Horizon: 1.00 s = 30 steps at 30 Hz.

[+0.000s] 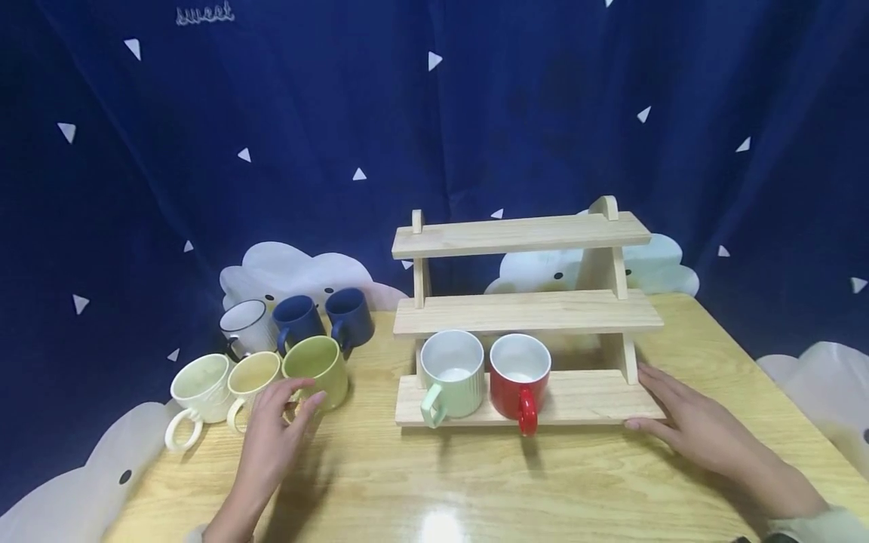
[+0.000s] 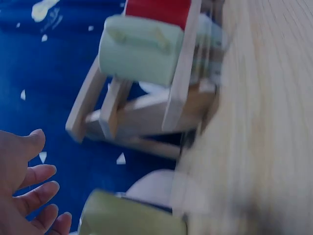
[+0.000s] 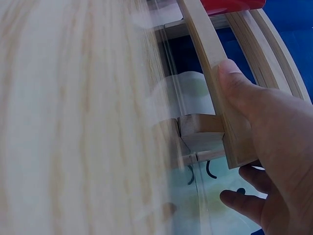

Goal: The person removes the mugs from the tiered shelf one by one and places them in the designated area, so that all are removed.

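Observation:
My left hand (image 1: 277,422) is in front of the olive-green mug (image 1: 324,371), thumb and fingers spread apart with nothing between them. The left wrist view shows its fingers loosely bent, apart from the olive mug (image 2: 129,215). My right hand (image 1: 699,422) holds the right end of a three-tier wooden display rack (image 1: 597,396). In the right wrist view, its thumb lies on the bottom board (image 3: 212,63) and its other fingers are around the board's end. A mint-green ribbed mug (image 1: 453,381) and a red mug (image 1: 519,377) stand on the bottom tier, handles facing front.
Left of the rack stand a cream mug (image 1: 204,388), a pale yellow mug (image 1: 253,375), a white mug with a dark rim (image 1: 248,328) and two navy mugs (image 1: 299,318). A dark blue curtain (image 1: 326,121) hangs behind the wooden table (image 1: 380,483).

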Each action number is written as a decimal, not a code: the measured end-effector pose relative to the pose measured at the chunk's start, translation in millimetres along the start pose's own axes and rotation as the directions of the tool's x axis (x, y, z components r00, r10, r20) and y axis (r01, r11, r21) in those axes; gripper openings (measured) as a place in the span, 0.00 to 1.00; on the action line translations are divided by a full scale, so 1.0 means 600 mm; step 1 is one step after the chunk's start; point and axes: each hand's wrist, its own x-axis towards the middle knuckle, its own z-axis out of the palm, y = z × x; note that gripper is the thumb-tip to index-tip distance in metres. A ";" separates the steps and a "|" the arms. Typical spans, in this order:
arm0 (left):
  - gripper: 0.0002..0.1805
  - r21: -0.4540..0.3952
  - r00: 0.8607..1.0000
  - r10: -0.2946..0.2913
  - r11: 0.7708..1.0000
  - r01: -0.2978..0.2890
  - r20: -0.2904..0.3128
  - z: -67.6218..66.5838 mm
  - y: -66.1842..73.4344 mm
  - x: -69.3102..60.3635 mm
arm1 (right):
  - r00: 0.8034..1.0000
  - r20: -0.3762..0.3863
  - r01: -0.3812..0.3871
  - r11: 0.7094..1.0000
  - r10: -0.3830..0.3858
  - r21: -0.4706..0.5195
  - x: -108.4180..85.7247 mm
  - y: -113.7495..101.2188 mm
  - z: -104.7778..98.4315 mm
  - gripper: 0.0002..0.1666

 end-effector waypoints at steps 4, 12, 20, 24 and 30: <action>0.14 -0.062 0.998 0.009 0.998 -0.005 0.061 0.014 0.023 0.011 | 1.000 0.001 -0.001 1.000 0.001 -0.002 0.000 0.000 -0.002 0.52; 0.15 -0.190 0.981 -0.010 0.981 0.047 0.192 0.041 0.060 0.026 | 1.000 -0.005 0.001 1.000 -0.001 -0.013 0.000 0.002 -0.002 0.52; 0.15 -0.240 0.972 0.026 0.970 0.032 0.235 0.062 0.082 0.027 | 1.000 -0.004 0.010 1.000 -0.010 -0.013 0.002 -0.001 0.001 0.52; 0.17 -0.227 0.963 0.047 0.974 0.016 0.267 0.069 0.092 0.028 | 1.000 -0.009 0.013 1.000 -0.013 -0.018 0.008 -0.001 -0.002 0.53; 0.22 -0.221 0.934 0.054 0.975 0.027 0.353 0.084 0.110 0.022 | 1.000 -0.009 0.016 1.000 -0.016 -0.008 0.004 0.003 0.000 0.53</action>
